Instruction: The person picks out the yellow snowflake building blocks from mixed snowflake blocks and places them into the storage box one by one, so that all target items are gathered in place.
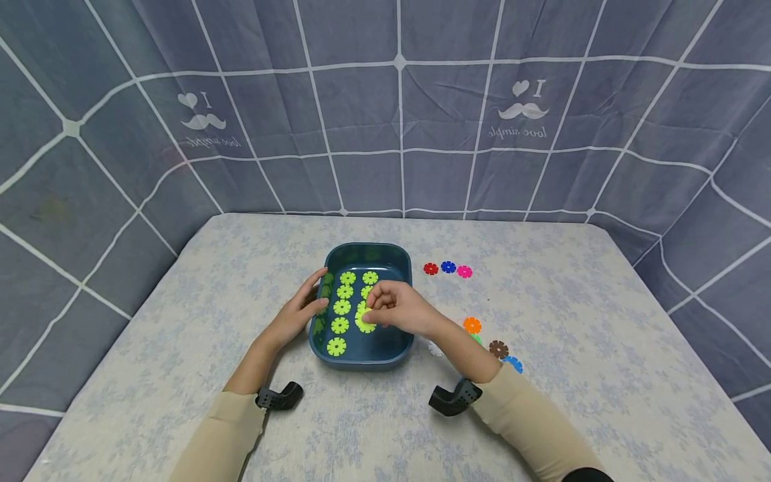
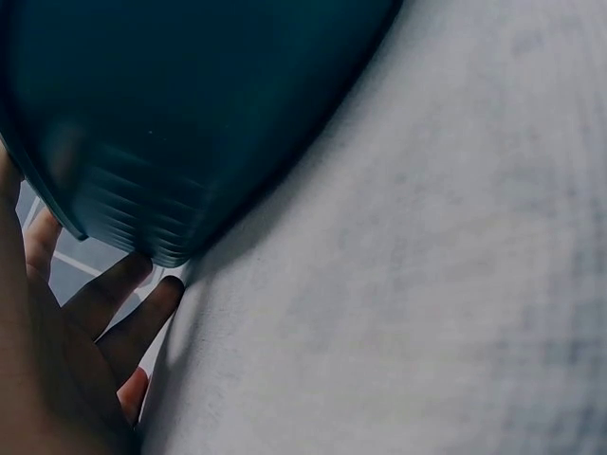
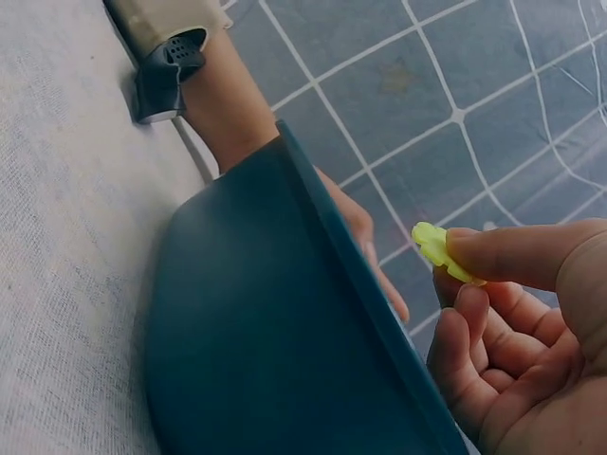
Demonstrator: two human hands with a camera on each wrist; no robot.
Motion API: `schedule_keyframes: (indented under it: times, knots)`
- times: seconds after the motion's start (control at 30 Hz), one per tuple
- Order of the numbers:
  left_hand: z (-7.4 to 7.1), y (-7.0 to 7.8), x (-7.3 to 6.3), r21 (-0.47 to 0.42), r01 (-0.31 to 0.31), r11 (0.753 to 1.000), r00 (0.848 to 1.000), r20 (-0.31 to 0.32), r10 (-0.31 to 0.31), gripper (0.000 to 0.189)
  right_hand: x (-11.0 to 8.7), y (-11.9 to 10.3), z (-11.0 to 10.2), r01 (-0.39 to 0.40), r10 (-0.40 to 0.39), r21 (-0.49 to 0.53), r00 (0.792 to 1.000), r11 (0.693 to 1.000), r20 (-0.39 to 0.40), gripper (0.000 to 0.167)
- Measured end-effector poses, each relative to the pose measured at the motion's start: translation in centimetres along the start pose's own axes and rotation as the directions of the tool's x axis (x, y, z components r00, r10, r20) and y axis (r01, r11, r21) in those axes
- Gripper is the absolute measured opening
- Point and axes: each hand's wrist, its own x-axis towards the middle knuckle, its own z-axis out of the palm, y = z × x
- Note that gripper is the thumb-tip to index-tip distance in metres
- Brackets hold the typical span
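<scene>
Over the dark teal tray [image 1: 361, 365], my right hand [image 1: 397, 309] pinches a yellow-green notched flower disc [image 3: 433, 248] between thumb and forefinger. Beneath that hand, similar yellow-green discs [image 1: 340, 325] lie in two columns on the tray floor; the right column is partly hidden by the fingers. My left hand [image 1: 293, 319] rests against the tray's left side, its thumb and a fingertip at the rim. From the left wrist, its spread fingers [image 2: 142, 327] appear beside the tray's ribbed outer wall [image 2: 142, 204].
Behind and right of the tray sit a red disc [image 1: 430, 268], a blue disc [image 1: 448, 266] and a pink disc [image 1: 464, 272]. Near my right forearm lie orange [image 1: 472, 325], brown [image 1: 498, 349] and light blue [image 1: 514, 364] discs, with others partly covered. A grey curtain [image 1: 361, 120] hangs behind the table.
</scene>
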Motion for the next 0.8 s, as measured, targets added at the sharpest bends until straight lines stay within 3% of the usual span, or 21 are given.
schedule_keyframes:
  times: [0.33,0.8]
  knots:
    - [0.0,-0.1,-0.1,-0.001,0.002,1.000,1.000,-0.002,-0.002,0.061,1.1,1.0,1.0,-0.012,0.012,0.001,0.999,1.000,0.037,0.015]
    - [0.0,-0.1,-0.1,-0.002,-0.002,1.000,1.000,0.003,0.002,0.061,1.4,0.9,2.2,-0.072,0.085,-0.228,0.995,0.971,0.047,0.011]
